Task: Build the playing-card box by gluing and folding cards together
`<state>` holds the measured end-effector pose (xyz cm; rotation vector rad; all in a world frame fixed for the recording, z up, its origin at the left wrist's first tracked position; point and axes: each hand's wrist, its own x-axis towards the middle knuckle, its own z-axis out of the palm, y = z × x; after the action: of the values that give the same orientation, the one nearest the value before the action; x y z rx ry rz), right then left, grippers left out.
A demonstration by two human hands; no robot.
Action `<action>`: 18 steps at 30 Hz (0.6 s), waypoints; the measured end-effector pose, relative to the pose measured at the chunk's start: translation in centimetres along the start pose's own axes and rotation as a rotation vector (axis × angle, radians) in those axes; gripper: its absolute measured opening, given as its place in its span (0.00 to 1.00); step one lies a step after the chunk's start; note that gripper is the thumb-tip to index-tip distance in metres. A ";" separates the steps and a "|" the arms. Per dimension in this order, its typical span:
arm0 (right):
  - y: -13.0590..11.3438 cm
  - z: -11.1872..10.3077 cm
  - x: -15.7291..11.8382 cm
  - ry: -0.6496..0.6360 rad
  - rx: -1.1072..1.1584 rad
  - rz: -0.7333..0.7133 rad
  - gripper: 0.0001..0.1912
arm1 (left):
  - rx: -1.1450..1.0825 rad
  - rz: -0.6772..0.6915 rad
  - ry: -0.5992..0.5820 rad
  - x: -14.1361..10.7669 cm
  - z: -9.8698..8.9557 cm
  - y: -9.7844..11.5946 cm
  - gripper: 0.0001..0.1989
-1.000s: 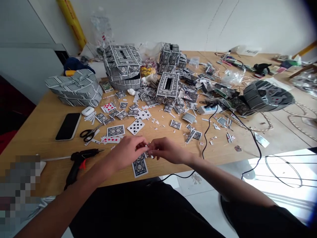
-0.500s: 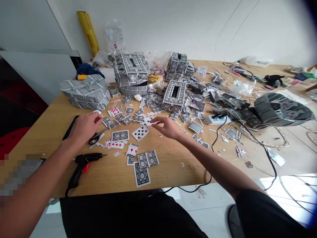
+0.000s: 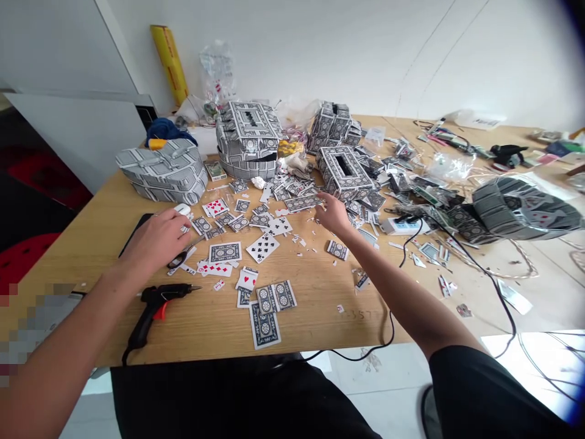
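Observation:
My left hand point(image 3: 161, 236) is at the left with its fingers curled together; a small pale bit shows at the fingertips, too small to name. Beside it lie a rounded white object point(image 3: 181, 209) and scissors point(image 3: 177, 262), partly covered by the hand. My right hand point(image 3: 333, 214) pinches the right end of a patterned strip of folded playing cards point(image 3: 302, 203), in front of a slotted box made of cards point(image 3: 345, 174). Loose playing cards, such as the eight of clubs point(image 3: 262, 247) and a face-down card point(image 3: 225, 252), lie between the hands.
A black glue gun point(image 3: 153, 308) rests near the front edge, left. Other folded-card pieces, a card basket point(image 3: 164, 171) and a large card box point(image 3: 249, 140) stand at the back. A power strip point(image 3: 404, 225) with black cables lies right, near a round card basket point(image 3: 525, 207).
My right hand has moved from the club cards back and right to the strip. The slotted box has turned and shifted right. My left hand has lowered slightly over the scissors.

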<state>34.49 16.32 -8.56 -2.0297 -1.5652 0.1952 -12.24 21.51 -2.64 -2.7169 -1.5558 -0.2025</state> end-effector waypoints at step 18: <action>-0.6 0.1 -3.3 -0.281 -0.242 -0.308 0.22 | -0.745 0.247 0.223 -12.4 5.9 14.9 0.05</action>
<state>32.98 13.38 -9.03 -1.9667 -2.1450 0.1844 -4.97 3.63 -9.03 -3.1951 -1.2344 -1.2526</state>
